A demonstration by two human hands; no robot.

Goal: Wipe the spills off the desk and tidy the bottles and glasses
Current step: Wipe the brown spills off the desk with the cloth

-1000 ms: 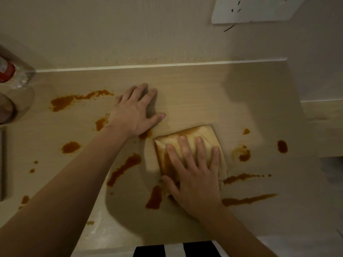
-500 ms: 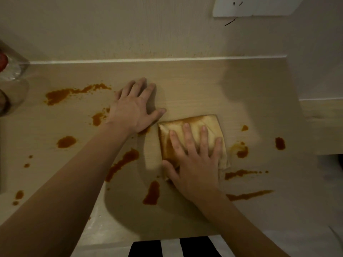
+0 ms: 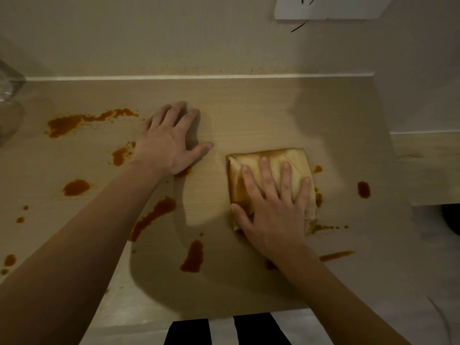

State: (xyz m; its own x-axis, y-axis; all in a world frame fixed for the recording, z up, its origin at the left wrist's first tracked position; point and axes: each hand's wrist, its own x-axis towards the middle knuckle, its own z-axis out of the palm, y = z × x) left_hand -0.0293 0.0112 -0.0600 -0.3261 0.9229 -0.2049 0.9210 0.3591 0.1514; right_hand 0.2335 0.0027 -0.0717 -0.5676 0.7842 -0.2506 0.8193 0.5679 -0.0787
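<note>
A folded cloth (image 3: 293, 159), pale with brown stains, lies on the light wooden desk (image 3: 249, 115). My right hand (image 3: 271, 205) presses flat on the cloth with its fingers spread. My left hand (image 3: 169, 143) rests flat on the bare desk to the cloth's left, fingers straight. Orange-brown spills dot the desk: a long streak (image 3: 74, 122) at the far left, a smear (image 3: 154, 215) under my left forearm, a blob (image 3: 193, 257) near the front and a spot (image 3: 363, 189) at the right. Part of a clear bottle (image 3: 6, 95) shows at the left edge.
A wall runs along the back of the desk, with a white socket plate (image 3: 328, 7) at the top right. The desk's right edge drops beside a lower wooden shelf (image 3: 428, 155). The near desk edge is by my striped clothing (image 3: 224, 329).
My right hand has slid the cloth to the right and slightly away from me, clearing spill beside the left hand. My left hand has stayed in place. The view shifted a little right.
</note>
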